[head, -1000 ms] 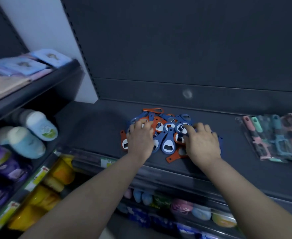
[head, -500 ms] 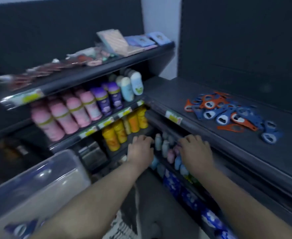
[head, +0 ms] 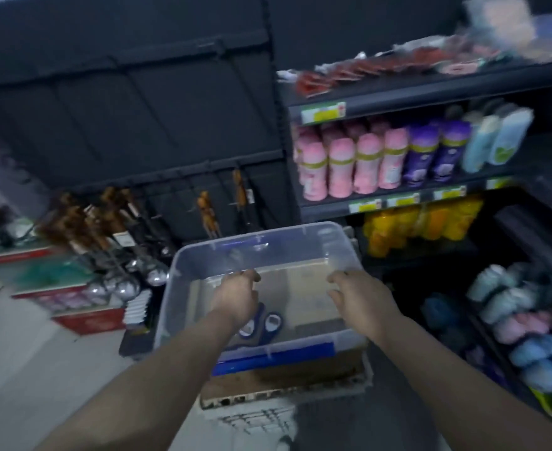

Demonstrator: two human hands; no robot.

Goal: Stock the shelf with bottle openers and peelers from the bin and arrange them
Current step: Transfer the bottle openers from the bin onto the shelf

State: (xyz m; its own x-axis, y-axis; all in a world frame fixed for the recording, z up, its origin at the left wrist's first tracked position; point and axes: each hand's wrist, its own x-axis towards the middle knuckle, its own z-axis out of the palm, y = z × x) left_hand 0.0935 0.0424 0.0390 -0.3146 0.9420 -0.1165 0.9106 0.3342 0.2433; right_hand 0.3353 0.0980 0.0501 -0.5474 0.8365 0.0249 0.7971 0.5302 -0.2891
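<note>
1. Reaches with left hand [head: 235, 299] and right hand [head: 362, 299] over the clear rectangular plastic bin [head: 258, 237], away from the shelf front of half a second ago.
2. Keeps the left hand above the bin's left half, fingers loosely bent, gripping nothing.
3. Keeps the right hand above the bin's right half, fingers relaxed and apart, empty.
4. Shows two blue bottle openers [head: 269, 323] lying on the bin's floor near its front wall, beside the left wrist.
5. Shows a brown cardboard box [head: 284, 375] under the bin.
6. Shows pink plastic bottles [head: 343, 167] shelved up and right of the bin, metal ladles [head: 121, 255] hanging to its left.
</note>
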